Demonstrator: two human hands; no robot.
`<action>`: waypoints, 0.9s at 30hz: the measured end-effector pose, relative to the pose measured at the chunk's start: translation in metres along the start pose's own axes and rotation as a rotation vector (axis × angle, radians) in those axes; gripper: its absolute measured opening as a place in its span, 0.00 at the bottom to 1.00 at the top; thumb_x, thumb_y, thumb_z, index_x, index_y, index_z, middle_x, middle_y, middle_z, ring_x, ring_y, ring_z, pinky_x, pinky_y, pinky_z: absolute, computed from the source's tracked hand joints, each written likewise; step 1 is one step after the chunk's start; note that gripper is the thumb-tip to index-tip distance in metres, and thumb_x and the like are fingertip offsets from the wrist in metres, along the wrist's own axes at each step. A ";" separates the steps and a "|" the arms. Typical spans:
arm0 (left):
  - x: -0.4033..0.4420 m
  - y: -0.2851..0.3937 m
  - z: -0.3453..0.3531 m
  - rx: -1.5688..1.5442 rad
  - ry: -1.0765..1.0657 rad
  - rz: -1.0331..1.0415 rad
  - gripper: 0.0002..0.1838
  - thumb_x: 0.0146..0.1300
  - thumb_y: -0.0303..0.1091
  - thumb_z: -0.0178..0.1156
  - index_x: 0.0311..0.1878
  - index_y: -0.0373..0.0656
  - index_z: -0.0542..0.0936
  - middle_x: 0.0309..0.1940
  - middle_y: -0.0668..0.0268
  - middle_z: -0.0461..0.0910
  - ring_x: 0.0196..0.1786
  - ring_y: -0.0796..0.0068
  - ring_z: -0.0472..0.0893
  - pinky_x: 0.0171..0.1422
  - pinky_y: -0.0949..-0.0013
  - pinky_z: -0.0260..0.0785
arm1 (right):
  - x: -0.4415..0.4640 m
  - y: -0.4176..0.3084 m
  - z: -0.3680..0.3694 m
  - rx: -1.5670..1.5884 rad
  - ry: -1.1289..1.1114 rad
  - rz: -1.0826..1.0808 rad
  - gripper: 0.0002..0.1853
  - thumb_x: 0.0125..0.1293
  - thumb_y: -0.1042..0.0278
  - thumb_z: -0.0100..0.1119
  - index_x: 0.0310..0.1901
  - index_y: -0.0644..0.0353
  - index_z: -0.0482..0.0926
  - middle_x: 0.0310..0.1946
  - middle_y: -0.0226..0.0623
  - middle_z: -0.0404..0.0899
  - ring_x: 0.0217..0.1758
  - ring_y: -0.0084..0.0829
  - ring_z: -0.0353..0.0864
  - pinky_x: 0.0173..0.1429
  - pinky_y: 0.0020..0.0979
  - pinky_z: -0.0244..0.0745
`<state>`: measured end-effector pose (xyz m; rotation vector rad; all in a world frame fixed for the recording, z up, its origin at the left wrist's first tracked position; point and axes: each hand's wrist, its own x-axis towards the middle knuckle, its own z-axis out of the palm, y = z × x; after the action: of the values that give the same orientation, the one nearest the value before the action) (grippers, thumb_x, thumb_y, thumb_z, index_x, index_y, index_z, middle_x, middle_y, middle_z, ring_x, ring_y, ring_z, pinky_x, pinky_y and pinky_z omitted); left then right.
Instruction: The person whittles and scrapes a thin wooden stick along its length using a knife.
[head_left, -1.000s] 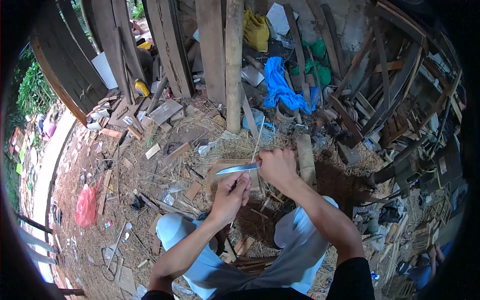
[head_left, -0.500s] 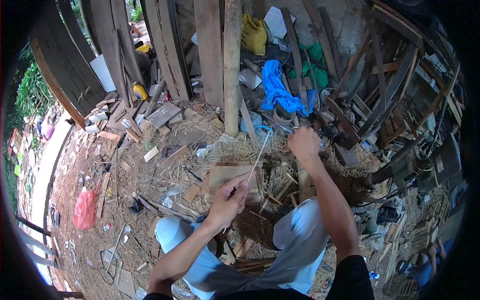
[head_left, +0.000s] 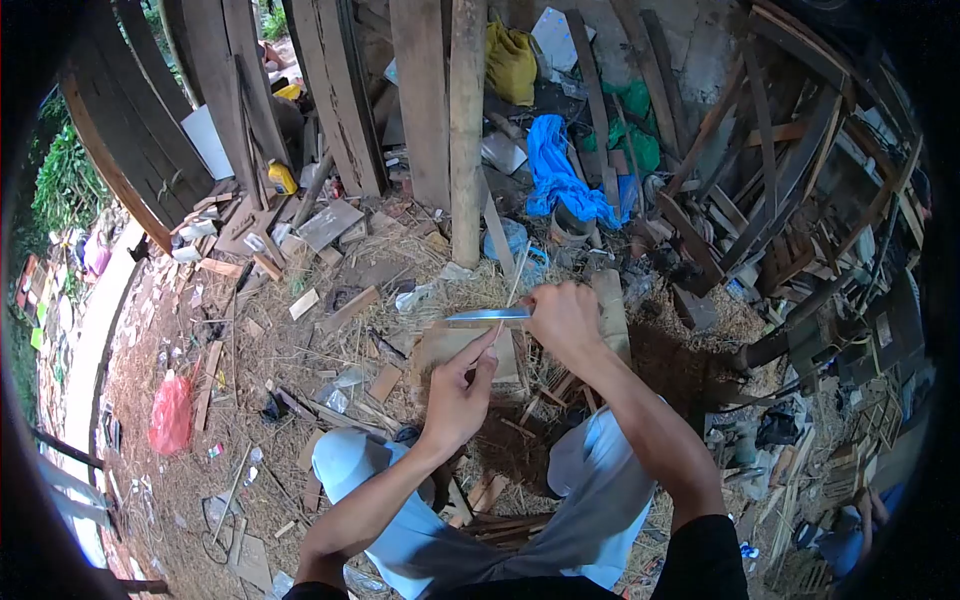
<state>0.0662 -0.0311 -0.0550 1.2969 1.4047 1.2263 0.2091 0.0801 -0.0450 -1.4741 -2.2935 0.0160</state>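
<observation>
My right hand (head_left: 566, 322) is closed round the handle of a knife (head_left: 488, 314), whose blade points left, nearly level. A thin pale strip (head_left: 517, 280) slants upward behind the blade and seems to meet it. My left hand (head_left: 462, 392) pinches the strip between thumb and fingers, just below the blade. Under the hands a flat wooden block (head_left: 440, 348) rests on the ground between my knees.
Upright planks and a round post (head_left: 466, 140) stand ahead. A blue plastic sheet (head_left: 553, 175) lies beyond the hands, and a red plastic bag (head_left: 171, 415) at the left. Wood scraps and shavings litter the ground. Another person's arm (head_left: 868, 515) shows at the lower right.
My right hand first swung up and right with the knife, away from my left hand, then came back with the blade across the strip. My left hand stays near the block, pinching the strip.
</observation>
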 end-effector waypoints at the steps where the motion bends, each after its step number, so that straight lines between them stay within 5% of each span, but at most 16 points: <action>1: 0.001 -0.001 0.001 0.022 0.011 0.046 0.18 0.68 0.32 0.50 0.60 0.44 0.72 0.24 0.72 0.74 0.23 0.89 0.60 0.25 0.78 0.56 | 0.002 0.004 0.000 -0.001 -0.006 0.013 0.09 0.51 0.67 0.54 0.24 0.61 0.82 0.22 0.50 0.80 0.26 0.48 0.82 0.32 0.42 0.77; 5: 0.004 -0.004 0.004 0.056 0.048 0.270 0.18 0.68 0.32 0.49 0.60 0.45 0.72 0.28 0.70 0.75 0.24 0.88 0.59 0.26 0.78 0.56 | 0.013 0.028 0.003 -0.095 0.068 0.089 0.10 0.52 0.65 0.55 0.24 0.62 0.82 0.22 0.52 0.80 0.27 0.48 0.82 0.33 0.43 0.77; 7: -0.009 0.004 0.003 0.138 0.017 0.249 0.18 0.68 0.32 0.49 0.60 0.45 0.72 0.28 0.70 0.75 0.25 0.88 0.60 0.27 0.79 0.57 | 0.022 0.051 -0.008 -0.084 0.078 0.332 0.12 0.52 0.63 0.56 0.24 0.64 0.82 0.22 0.52 0.79 0.28 0.48 0.82 0.35 0.44 0.78; 10: -0.004 -0.002 -0.002 0.143 -0.010 0.176 0.17 0.69 0.32 0.49 0.60 0.45 0.72 0.27 0.72 0.73 0.26 0.88 0.60 0.29 0.80 0.57 | 0.017 0.051 -0.020 -0.055 0.139 0.396 0.12 0.52 0.63 0.57 0.25 0.64 0.82 0.22 0.53 0.79 0.30 0.47 0.82 0.37 0.44 0.78; 12: 0.003 -0.003 -0.002 0.049 0.004 0.122 0.17 0.69 0.32 0.49 0.60 0.44 0.72 0.25 0.74 0.72 0.26 0.88 0.61 0.30 0.80 0.57 | 0.007 0.044 -0.010 0.043 0.173 0.313 0.11 0.52 0.64 0.56 0.26 0.64 0.82 0.22 0.53 0.79 0.29 0.47 0.82 0.37 0.45 0.78; 14: 0.007 0.002 -0.002 -0.135 -0.032 -0.053 0.18 0.69 0.31 0.49 0.60 0.45 0.72 0.24 0.76 0.68 0.26 0.88 0.60 0.30 0.80 0.57 | -0.002 0.019 -0.010 0.223 -0.072 0.138 0.10 0.52 0.64 0.57 0.26 0.61 0.82 0.21 0.53 0.78 0.28 0.48 0.81 0.37 0.45 0.77; 17: 0.003 -0.002 0.003 -0.175 -0.081 -0.086 0.18 0.69 0.31 0.49 0.62 0.46 0.71 0.25 0.78 0.67 0.26 0.88 0.60 0.30 0.80 0.57 | -0.010 -0.006 0.006 0.063 -0.005 -0.056 0.09 0.51 0.64 0.57 0.25 0.61 0.82 0.20 0.53 0.78 0.27 0.48 0.81 0.37 0.46 0.77; 23: -0.004 0.003 -0.002 -0.084 -0.160 -0.014 0.19 0.68 0.28 0.47 0.62 0.46 0.70 0.27 0.78 0.69 0.30 0.89 0.63 0.35 0.82 0.60 | 0.008 0.016 -0.005 0.054 0.013 0.103 0.08 0.50 0.66 0.56 0.26 0.59 0.83 0.21 0.52 0.79 0.28 0.49 0.81 0.38 0.46 0.76; 27: -0.003 0.002 0.001 -0.143 -0.184 -0.023 0.19 0.68 0.27 0.48 0.62 0.45 0.71 0.29 0.77 0.69 0.34 0.88 0.64 0.39 0.82 0.61 | -0.006 0.006 -0.009 0.060 -0.115 -0.021 0.08 0.51 0.65 0.56 0.28 0.57 0.84 0.22 0.50 0.80 0.28 0.48 0.82 0.39 0.45 0.77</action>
<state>0.0677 -0.0341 -0.0531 1.2573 1.1774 1.1399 0.2190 0.0755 -0.0404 -1.4540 -2.3768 0.1660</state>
